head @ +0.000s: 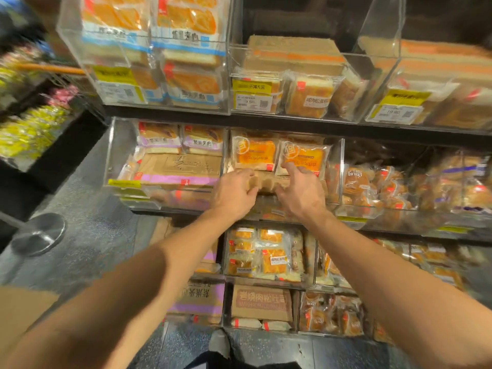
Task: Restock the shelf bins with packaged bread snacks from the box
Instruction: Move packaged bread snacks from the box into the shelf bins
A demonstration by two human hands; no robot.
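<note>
Right, bread snacks: two orange packs and are standing upright at the back of the middle bin on the second shelf, at 12 o'clock from my hands. Below them, inside the same bin, a brown box is lying flat; I'm reading it as the supply box.

Left hand is reaching in at the box's 9 o'clock end, fingers curled over its top edge and gripping it. Right hand is at the 3 o'clock end, fingers spread, index tip touching the lower edge of the right pack, palm over the box. Can't tell whether the thumb is under the box.

Progress, judging: this bin is only thinly stocked up top, so most of the box is probably left to unload. Neighbouring bins are looking fuller: the purple-label bin at 9 o'clock is holding packs plus its own flat carton, the bun bin at 3 o'clock is piled, and the upper bins at 12 are carrying stock.

Clearance: acrylic dividers are closing in tight on both sides of my hands, and the shelf edge overhead is capping lift height. Open room is only straight back toward me, at 6 o'clock, over the floor. A metal stand base is sitting at 8 o'clock, well apart.
</note>
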